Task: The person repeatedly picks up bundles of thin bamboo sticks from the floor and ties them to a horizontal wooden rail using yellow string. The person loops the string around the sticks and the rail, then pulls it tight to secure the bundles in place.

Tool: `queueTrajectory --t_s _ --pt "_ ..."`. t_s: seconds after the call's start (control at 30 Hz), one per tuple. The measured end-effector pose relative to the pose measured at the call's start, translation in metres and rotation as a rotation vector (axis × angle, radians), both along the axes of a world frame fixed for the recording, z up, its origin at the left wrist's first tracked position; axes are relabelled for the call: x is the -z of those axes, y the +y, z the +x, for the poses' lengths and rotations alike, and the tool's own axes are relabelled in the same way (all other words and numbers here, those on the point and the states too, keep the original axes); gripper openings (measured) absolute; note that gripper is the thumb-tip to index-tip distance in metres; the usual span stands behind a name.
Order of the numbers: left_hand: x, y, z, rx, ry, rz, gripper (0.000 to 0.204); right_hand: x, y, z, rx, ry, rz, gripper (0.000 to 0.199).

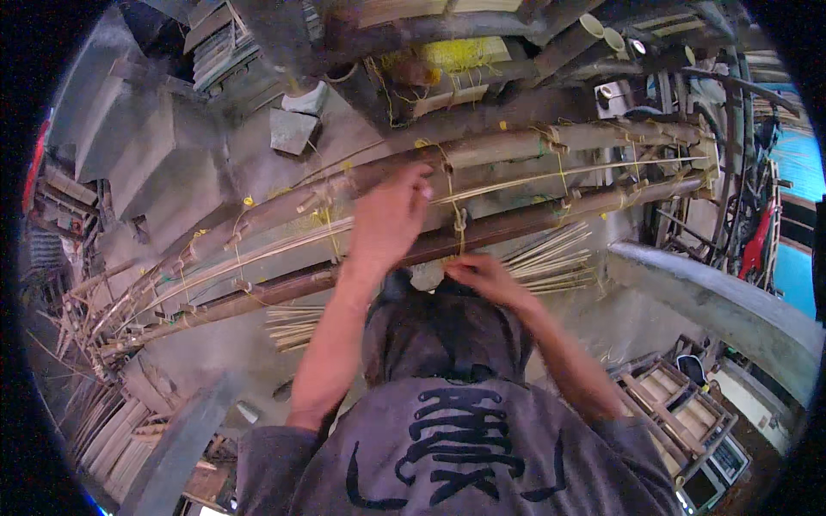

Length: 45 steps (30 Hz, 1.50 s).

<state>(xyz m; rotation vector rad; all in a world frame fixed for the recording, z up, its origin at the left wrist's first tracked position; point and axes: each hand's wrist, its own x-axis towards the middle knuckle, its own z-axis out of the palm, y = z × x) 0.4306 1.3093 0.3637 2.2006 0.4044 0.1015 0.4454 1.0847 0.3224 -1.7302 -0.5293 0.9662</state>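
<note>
Shirt (465, 447): my grey printed top fills the 6 o'clock edge, nearest to me.
Right hand (486, 277): just past centre toward 5 o'clock, fingers pinched nearly closed on the tail of the cord (459, 225) below the lower pole; a pale lump beside it I cannot identify.
Left hand (389, 219): at centre, fingers curled loosely over the poles, fingertips up by the upper pole (533, 146); I cannot tell whether it clamps anything or only steadies.
Lower pole (525, 225): dark bamboo running from 9 to 3 o'clock, crossed by the cord at my hands.
Thin sticks (551, 258): a fan of them pokes out under the poles at 4 o'clock, another at 7 o'clock.
Progress: I judge several lashings finished, since ties show along the poles toward 2 o'clock and 9 o'clock; the knot at my hands looks unfinished.
Far side: grey concrete floor (163, 163) at 10 o'clock.
</note>
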Motion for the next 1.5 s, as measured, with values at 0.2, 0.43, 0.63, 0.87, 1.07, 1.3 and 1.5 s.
queueTrajectory --t_s 0.2,0.43,0.63,0.87,1.07,1.3,1.5 --pt "0.046 -0.029 -0.012 0.041 -0.144 0.296 0.016 -0.18 0.12 0.094 -0.719 -0.944 -0.002 0.015" --pt "0.048 -0.031 -0.005 -0.033 -0.092 0.343 0.018 -0.025 0.171 0.155 -0.416 -1.075 -0.332 0.038" --pt "0.066 -0.026 -0.011 -0.08 0.052 0.399 0.018 -0.007 0.132 0.105 -0.183 -0.456 0.147 0.031" --pt "0.012 -0.032 0.024 -0.179 -0.154 -0.374 0.036 0.045 0.062 -0.019 -0.607 -0.655 0.055 0.017" --pt "0.095 0.041 0.113 -0.208 0.29 -0.829 0.031 0.032 0.044 -0.009 -0.65 -0.666 0.084 0.019" --pt "0.112 0.115 0.103 0.06 0.51 -0.486 0.039 -0.029 0.049 0.096 -0.312 -1.074 -0.103 0.021" --pt "0.015 0.176 -0.022 0.09 0.08 -0.545 0.038 -0.071 0.044 -0.026 -0.141 -0.59 -0.098 0.018"
